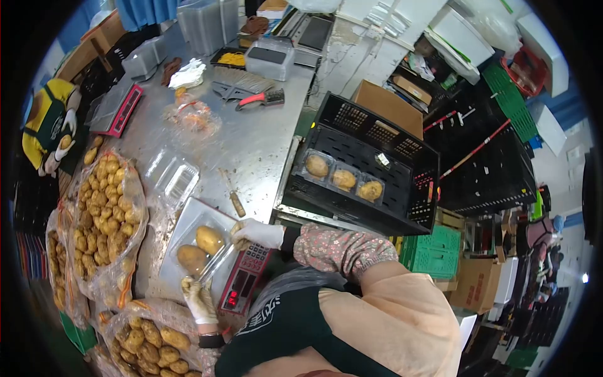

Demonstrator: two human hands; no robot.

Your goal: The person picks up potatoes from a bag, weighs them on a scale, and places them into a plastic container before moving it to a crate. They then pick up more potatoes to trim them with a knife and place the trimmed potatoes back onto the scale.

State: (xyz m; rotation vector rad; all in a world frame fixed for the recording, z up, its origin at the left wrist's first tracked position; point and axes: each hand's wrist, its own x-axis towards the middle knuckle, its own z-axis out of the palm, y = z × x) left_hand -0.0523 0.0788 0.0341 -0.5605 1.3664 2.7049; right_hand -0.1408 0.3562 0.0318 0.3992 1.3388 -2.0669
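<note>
A clear plastic box (217, 256) with two potatoes (209, 240) in it rests on the white plate of a digital scale (242, 276) with red lit digits. Both my hands wear white gloves with soiled fingertips. My right hand (260, 234) pinches the box's edge at the upper right corner. At the lower corner, my left hand (198, 300) has its fingers closed on the same edge. Part of that edge is hidden by the gloved fingers.
Plastic bags of potatoes (103, 217) stand left of the scale. A black crate (402, 182) at right holds three packed boxes. A knife (260, 99), an empty clear box (173, 178) and a second scale (119, 110) lie on the metal table (257, 151). Another person (53, 122) handles potatoes.
</note>
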